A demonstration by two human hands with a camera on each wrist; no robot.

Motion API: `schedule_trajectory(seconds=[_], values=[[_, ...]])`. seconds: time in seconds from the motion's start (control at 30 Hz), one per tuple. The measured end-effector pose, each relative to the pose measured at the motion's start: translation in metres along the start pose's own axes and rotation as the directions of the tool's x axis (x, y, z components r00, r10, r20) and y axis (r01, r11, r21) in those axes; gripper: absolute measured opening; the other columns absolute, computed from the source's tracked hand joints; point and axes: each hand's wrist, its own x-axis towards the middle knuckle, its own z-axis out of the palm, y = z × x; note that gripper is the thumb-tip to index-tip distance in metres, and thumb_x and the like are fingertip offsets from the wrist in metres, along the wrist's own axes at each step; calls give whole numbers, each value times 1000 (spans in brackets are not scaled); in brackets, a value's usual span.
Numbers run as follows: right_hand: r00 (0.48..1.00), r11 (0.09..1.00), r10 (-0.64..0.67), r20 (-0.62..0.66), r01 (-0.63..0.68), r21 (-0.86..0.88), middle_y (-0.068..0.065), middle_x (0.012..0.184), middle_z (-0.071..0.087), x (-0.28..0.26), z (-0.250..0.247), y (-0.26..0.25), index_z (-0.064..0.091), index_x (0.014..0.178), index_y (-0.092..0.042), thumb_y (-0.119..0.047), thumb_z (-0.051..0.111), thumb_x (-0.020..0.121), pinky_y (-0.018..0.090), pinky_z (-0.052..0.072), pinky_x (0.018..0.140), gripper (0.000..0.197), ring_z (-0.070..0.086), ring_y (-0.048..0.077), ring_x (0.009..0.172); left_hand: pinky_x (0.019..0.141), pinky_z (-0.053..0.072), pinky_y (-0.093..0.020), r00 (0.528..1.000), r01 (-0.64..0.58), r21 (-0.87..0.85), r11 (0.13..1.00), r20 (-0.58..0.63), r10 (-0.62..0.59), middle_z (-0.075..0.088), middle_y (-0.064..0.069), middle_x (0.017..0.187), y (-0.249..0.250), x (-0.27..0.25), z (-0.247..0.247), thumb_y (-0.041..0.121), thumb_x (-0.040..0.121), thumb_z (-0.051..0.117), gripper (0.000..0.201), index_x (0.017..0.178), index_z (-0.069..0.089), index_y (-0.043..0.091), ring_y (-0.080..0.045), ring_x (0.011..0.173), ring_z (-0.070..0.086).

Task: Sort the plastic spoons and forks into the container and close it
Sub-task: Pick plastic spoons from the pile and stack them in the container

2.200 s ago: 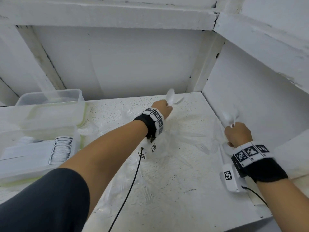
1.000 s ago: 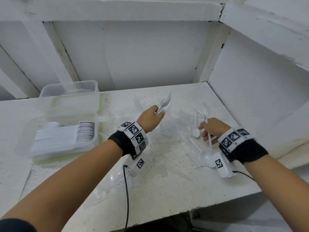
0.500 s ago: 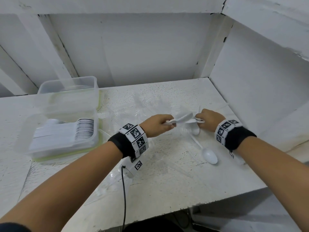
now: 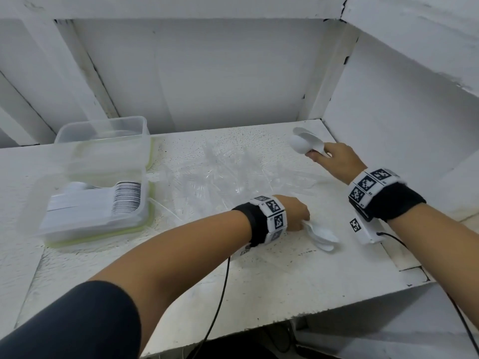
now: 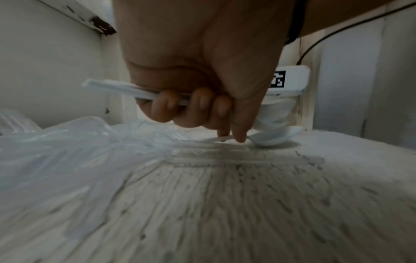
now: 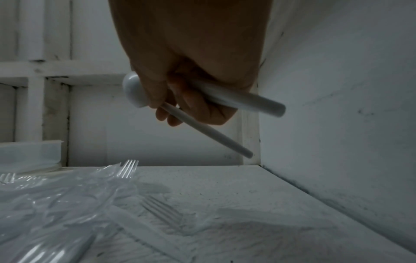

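Observation:
My left hand (image 4: 295, 212) is low on the white table, fingers curled round a bundle of white plastic spoons (image 4: 321, 235) whose bowls touch the tabletop; the left wrist view shows the hand (image 5: 198, 106) gripping the handles (image 5: 117, 89). My right hand (image 4: 334, 158) is raised at the back right and holds two white spoons (image 4: 304, 143), seen from the right wrist as handles (image 6: 245, 99) sticking out of the fist (image 6: 191, 99). Several clear plastic forks (image 4: 233, 177) lie heaped mid-table. The clear container (image 4: 98, 203) at the left holds stacked white spoons.
A second clear tub (image 4: 103, 133) stands behind the container with a green-edged lid (image 4: 149, 161) beneath. White walls close in at the back and right (image 4: 388, 112). The table's front edge (image 4: 285, 317) is near. A black cable (image 4: 220, 294) hangs from my left wrist.
The hands, together mid-table half a second ago, have parted. My left hand has dropped toward the front with its spoons; my right hand has lifted to the back right with two spoons.

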Motion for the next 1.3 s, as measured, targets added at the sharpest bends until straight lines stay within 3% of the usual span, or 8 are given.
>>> schedule_trajectory(seconds=[0.2, 0.4, 0.53, 0.67, 0.8, 1.03, 1.13, 1.3], values=[[1000, 1000, 22, -17, -21, 17, 3, 80, 62, -6, -4, -1, 64, 78, -9, -32, 54, 92, 28, 36, 66, 29, 53, 19, 76, 70, 39, -28, 1000, 2, 108, 994, 1, -2, 57, -7, 105, 5, 4, -6, 20, 97, 42, 26, 115, 56, 10, -24, 99, 55], [992, 996, 39, -119, -29, 83, 3, 78, 62, -3, -26, -5, 71, 80, -11, -34, 55, 92, 29, 36, 68, 30, 52, 20, 77, 75, 35, -24, 951, -157, -289, 944, -303, 65, 46, -6, 99, -10, -20, -21, 22, 90, 58, 24, 108, 64, 6, -16, 87, 47], [983, 948, 75, -165, -19, 318, -3, 86, 67, 1, -35, -18, 71, 88, -14, -32, 56, 91, 21, 38, 70, 23, 51, 5, 72, 62, 37, -12, 875, -171, -546, 820, -467, -128, 59, -4, 95, -24, -47, -41, 22, 88, 62, 21, 102, 65, 6, -12, 77, 48], [988, 899, 65, -142, 4, 439, -6, 72, 62, -6, -22, -41, 69, 93, -11, -27, 54, 92, 18, 31, 57, 22, 42, 3, 59, 47, 37, -7, 783, -168, -824, 541, -445, -434, 60, 2, 73, -45, -80, -49, 20, 87, 64, 10, 81, 62, 12, 5, 50, 48], [999, 848, 37, -13, -25, 529, -1, 65, 55, -24, 12, -74, 63, 93, -14, -28, 54, 93, 18, 29, 40, 17, 40, 7, 49, 40, 31, -13, 698, -164, -917, 363, -368, -614, 62, -1, 74, -62, -116, -37, 21, 87, 63, 14, 75, 60, 15, -2, 43, 39], [996, 656, 48, 71, -85, 750, 0, 62, 51, -53, 79, -125, 58, 79, -21, -31, 60, 90, 15, 29, 36, 14, 39, 2, 38, 41, 26, -18, 687, -132, -962, 238, -262, -678, 63, 7, 67, -62, -152, -4, 20, 93, 52, 13, 86, 61, 15, -8, 47, 34], [985, 592, 116, 131, -174, 787, 1, 62, 49, -60, 95, -131, 57, 75, -18, -30, 57, 92, 15, 26, 34, 20, 34, 3, 37, 48, 31, -18, 659, -77, -954, 291, -268, -703, 58, 8, 65, -61, -162, 7, 23, 97, 44, 22, 82, 61, 18, -6, 51, 41], [977, 560, 57, 204, -200, 804, 2, 60, 47, -75, 109, -141, 56, 74, -14, -29, 59, 90, 15, 25, 33, 22, 34, 2, 35, 61, 36, -22, 616, -57, -942, 332, -295, -731, 53, 6, 61, -62, -176, 24, 26, 99, 40, 26, 83, 59, 16, -7, 61, 46]])
